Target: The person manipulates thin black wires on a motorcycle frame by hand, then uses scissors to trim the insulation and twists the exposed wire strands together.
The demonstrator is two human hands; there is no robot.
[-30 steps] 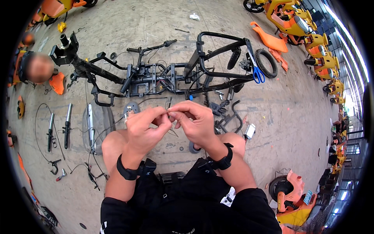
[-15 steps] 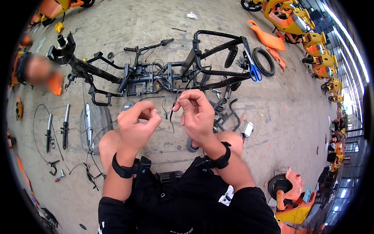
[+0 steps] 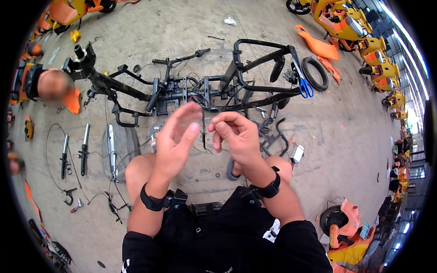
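Note:
My left hand is raised with its fingers stretched out and apart, blurred at the tips, holding nothing visible. Just to its right, my right hand has thumb and index finger curled together in a pinch; what they hold is too small to make out. A thin black cable hangs in the gap between the two hands. Beyond them lies a black scooter frame with loose wiring in its middle, and blue-handled scissors rest at its right end.
Another person is at the left. On the floor lie fork tubes, a tyre, orange panels, bent black tubing and a silver box. Yellow scooters line the right, and an orange scooter stands at lower right.
My left hand has left the pinch it shared with my right, opened and risen. My right hand moved up, then slightly right and down, with its fingers still curled. The view shifted slightly.

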